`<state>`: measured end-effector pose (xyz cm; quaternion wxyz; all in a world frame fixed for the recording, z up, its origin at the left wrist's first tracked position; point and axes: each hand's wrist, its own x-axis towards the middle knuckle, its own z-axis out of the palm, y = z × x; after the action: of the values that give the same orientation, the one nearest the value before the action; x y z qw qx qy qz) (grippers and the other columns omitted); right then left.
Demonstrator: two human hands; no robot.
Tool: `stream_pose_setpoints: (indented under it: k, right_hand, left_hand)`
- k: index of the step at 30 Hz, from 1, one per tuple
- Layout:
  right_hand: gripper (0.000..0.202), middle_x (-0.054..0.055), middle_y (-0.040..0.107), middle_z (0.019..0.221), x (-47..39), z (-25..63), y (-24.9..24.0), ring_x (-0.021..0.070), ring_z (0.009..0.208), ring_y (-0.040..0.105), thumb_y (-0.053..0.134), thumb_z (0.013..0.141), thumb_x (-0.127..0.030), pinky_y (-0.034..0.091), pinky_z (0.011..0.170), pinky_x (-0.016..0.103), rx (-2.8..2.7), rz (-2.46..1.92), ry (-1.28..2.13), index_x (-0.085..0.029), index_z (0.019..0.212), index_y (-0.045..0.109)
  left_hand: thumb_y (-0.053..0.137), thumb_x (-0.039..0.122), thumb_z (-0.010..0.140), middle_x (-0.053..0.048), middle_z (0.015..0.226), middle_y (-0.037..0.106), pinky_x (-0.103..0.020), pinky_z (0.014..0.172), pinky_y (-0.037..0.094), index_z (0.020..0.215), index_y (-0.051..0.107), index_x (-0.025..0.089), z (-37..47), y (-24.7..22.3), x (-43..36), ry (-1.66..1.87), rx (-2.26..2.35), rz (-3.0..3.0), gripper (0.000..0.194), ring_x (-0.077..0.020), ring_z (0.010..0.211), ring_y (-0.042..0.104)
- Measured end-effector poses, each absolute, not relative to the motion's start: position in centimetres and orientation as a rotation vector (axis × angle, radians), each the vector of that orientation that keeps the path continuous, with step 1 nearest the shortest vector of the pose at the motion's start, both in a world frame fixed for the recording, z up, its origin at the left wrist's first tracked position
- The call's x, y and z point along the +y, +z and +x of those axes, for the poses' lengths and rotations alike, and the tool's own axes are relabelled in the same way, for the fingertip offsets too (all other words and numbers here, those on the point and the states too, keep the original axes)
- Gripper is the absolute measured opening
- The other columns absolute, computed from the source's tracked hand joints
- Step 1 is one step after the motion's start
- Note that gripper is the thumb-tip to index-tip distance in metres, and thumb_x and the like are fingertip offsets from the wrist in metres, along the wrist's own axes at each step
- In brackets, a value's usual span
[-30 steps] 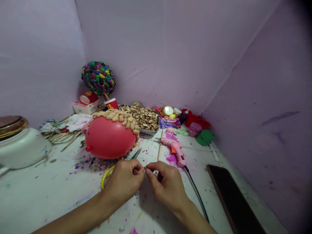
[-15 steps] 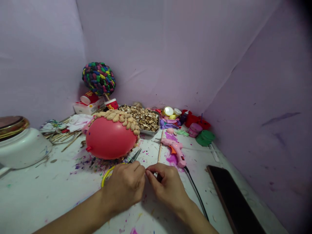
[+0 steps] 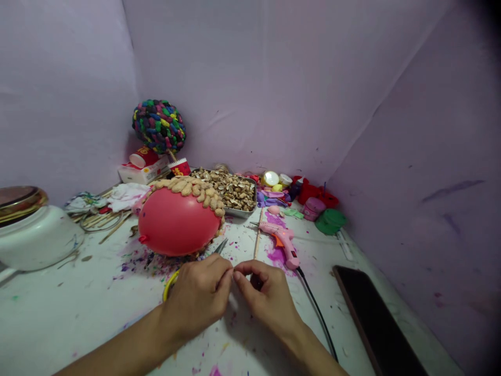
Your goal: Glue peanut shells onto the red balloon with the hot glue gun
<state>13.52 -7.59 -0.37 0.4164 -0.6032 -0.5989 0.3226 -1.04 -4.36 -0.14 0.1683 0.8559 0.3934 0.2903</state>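
My left hand point(image 3: 205, 287) and my right hand point(image 3: 264, 290) meet fingertip to fingertip above the front of the table. Both are closed in a pinch, and whatever sits between the fingers is too small or hidden to name. Just behind my left hand lie scissors point(image 3: 221, 246) with a yellow handle, partly covered by that hand. Farther back rests a red balloon point(image 3: 178, 222), its top and right side covered with peanut shells point(image 3: 203, 193). A pink glue gun point(image 3: 279, 240) lies behind my right hand, its nozzle across a thin wooden stick point(image 3: 257, 243).
A metal tray point(image 3: 248, 213) of peanut shells stands behind the balloon. At the right are a dark phone point(image 3: 376, 318), a green pot point(image 3: 331, 222) and the glue gun's cord point(image 3: 319, 308). A white pot point(image 3: 43, 240) stands left. A multicoloured ball point(image 3: 158, 125) sits at the back.
My left hand has turned slightly, its thumb now showing more along the near side. Both hands stay together in almost the same place; the things on the table have not moved.
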Motion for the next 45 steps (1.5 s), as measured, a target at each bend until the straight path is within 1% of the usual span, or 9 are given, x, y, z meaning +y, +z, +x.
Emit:
stream_pose_setpoints:
  k: [11,15,20,24,28,32,39,42,45]
  right_hand:
    - [0.021,0.001,0.057,0.053,-7.2,13.5,-0.4,0.0103,0.046,0.046,0.053,0.071,-0.029,0.033,0.043,0.020,-1.304,-1.565,0.879,-0.013,0.063,0.063]
    - [0.019,-0.001,0.055,0.052,-7.0,13.9,-0.1,0.0107,0.046,0.044,0.053,0.072,-0.029,0.032,0.044,0.021,-1.246,-1.606,0.796,-0.015,0.061,0.060]
    - [0.019,0.000,0.056,0.053,-6.6,14.7,0.1,0.0117,0.047,0.044,0.055,0.071,-0.032,0.033,0.046,0.023,-1.138,-1.650,0.739,-0.016,0.061,0.060]
    - [0.020,0.000,0.056,0.054,-6.3,14.9,0.1,0.0112,0.046,0.043,0.056,0.071,-0.033,0.034,0.047,0.023,-1.089,-1.644,0.723,-0.016,0.060,0.060]
    - [0.020,-0.002,0.052,0.050,-6.1,15.2,0.0,0.0097,0.042,0.039,0.056,0.071,-0.034,0.033,0.043,0.022,-1.033,-1.634,0.706,-0.017,0.061,0.058]
    - [0.020,-0.002,0.052,0.049,-5.9,15.8,-0.2,0.0098,0.042,0.038,0.056,0.070,-0.033,0.032,0.040,0.022,-0.982,-1.626,0.685,-0.016,0.061,0.059]
    - [0.019,-0.001,0.055,0.052,-5.6,16.1,-0.6,0.0092,0.039,0.037,0.056,0.070,-0.032,0.029,0.037,0.022,-0.937,-1.594,0.698,-0.017,0.059,0.058]
    - [0.019,-0.002,0.053,0.051,-5.6,16.0,-0.7,0.0090,0.039,0.037,0.057,0.071,-0.032,0.029,0.038,0.022,-0.927,-1.583,0.701,-0.017,0.059,0.058]
    - [0.019,-0.004,0.050,0.049,-5.8,15.8,-0.5,0.0089,0.039,0.037,0.056,0.071,-0.034,0.030,0.039,0.021,-0.930,-1.568,0.693,-0.017,0.061,0.058]
  left_hand:
    - [0.042,0.027,0.084,-0.002,0.068,0.062,-0.024,0.058,0.039,0.072,0.061,0.018,-0.7,0.7,-4.4,0.787,1.207,2.290,0.024,-0.0127,0.062,0.054]
    - [0.035,0.032,0.085,-0.005,0.074,0.063,-0.028,0.061,0.041,0.081,0.060,0.019,-1.7,2.5,-4.5,0.423,1.384,2.466,0.029,-0.0178,0.066,0.059]
    - [0.034,0.018,0.078,-0.015,0.093,0.061,-0.039,0.060,0.045,0.105,0.054,0.015,-3.0,3.4,-4.7,-0.194,1.627,2.572,0.034,-0.0296,0.074,0.062]
    - [0.034,0.008,0.073,-0.014,0.092,0.060,-0.037,0.064,0.046,0.109,0.052,0.015,-2.8,2.5,-4.6,-0.318,1.592,2.533,0.041,-0.0280,0.077,0.062]
    - [0.036,0.007,0.068,-0.013,0.094,0.061,-0.038,0.065,0.046,0.112,0.049,0.016,-2.5,2.5,-4.6,-0.210,1.617,2.443,0.047,-0.0278,0.077,0.063]
    - [0.041,0.014,0.068,-0.007,0.085,0.063,-0.031,0.068,0.045,0.107,0.051,0.020,-2.7,3.2,-5.0,0.114,1.592,2.298,0.041,-0.0230,0.079,0.062]
    - [0.050,0.023,0.063,0.006,0.053,0.048,-0.020,0.039,0.037,0.098,0.049,0.019,-2.3,1.7,-4.8,0.718,1.413,1.801,0.035,-0.0116,0.044,0.050]
    - [0.052,0.020,0.059,0.004,0.056,0.056,-0.020,0.042,0.044,0.103,0.050,0.020,-1.9,1.2,-5.0,0.800,1.225,1.652,0.044,-0.0123,0.048,0.055]
    - [0.051,0.018,0.062,-0.001,0.071,0.065,-0.022,0.053,0.051,0.117,0.048,0.023,-1.9,0.9,-5.5,0.761,1.115,1.709,0.055,-0.0156,0.064,0.063]
